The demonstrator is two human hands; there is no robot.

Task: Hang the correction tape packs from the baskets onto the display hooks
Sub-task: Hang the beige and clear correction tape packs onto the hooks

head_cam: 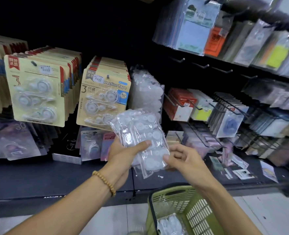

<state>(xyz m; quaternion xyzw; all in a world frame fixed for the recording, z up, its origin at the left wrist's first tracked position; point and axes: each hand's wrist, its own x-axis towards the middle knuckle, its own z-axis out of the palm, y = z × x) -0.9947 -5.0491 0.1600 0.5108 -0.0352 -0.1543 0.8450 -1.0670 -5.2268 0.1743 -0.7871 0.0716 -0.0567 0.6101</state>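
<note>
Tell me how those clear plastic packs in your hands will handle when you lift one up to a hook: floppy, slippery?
The clear packs look like thin glossy film, so probably slippery; the left hand grips several in a fanned, uneven stack. The film wrinkles around hard white reels, so likely floppy at the edges. They seem light: the right hand only pinches a corner.
</note>
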